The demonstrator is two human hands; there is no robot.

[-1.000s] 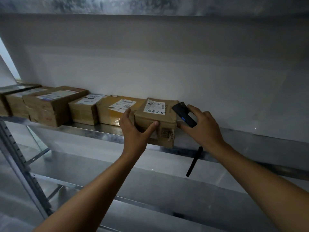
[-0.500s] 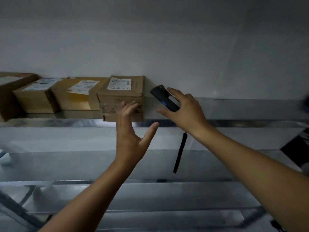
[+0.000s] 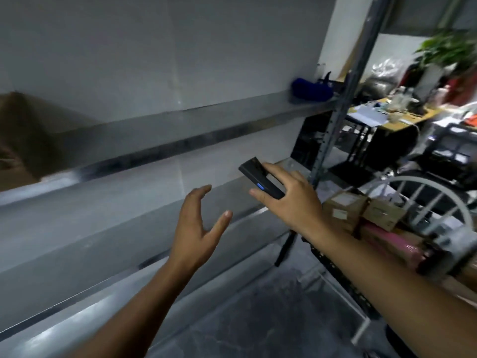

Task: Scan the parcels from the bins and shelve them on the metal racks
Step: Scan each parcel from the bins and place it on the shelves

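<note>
My left hand (image 3: 198, 228) is spread and empty, my right (image 3: 291, 202) grips the scanner (image 3: 260, 181), nearer the parcels (image 3: 361, 213) at right of frame.

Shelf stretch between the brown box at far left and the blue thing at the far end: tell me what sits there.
Nothing: in the head view the metal shelf runs bare from the box to the blue object.

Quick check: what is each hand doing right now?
Left hand: open, empty.
Right hand: closed on the black handheld scanner.
</note>
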